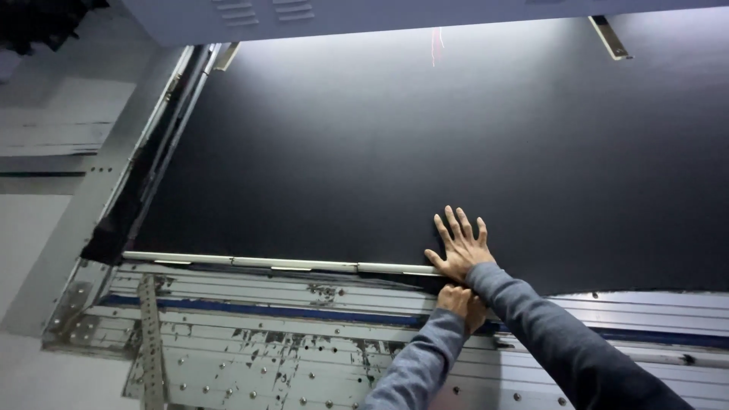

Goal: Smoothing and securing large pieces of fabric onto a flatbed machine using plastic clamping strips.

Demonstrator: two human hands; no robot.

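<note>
In the head view we are pressing our right hand [460, 244] flat on a large black sheet [425, 152], fingers spread wide and holding nothing. Our left hand [460, 304] is sitting just below it, curled at the sheet's near edge; we cannot tell whether its grip is pinching the edge or only resting there, since the right sleeve is covering part of it.

The sheet is lying over a worn metal frame [250, 349] with rivets and flaked paint, and is filling most of the view. A pale rod [281, 263] is running along the sheet's near edge, ending just beside our right thumb. The rod's long axis is going left to right, tilting slightly down toward the right, and the sheet's edge is following it.

As we judge it, the sheet could be slipping or wrinkling at the edge if the flat palm is easing off. Right of our hands no rod is showing, so the edge there may be lifting loose.
</note>
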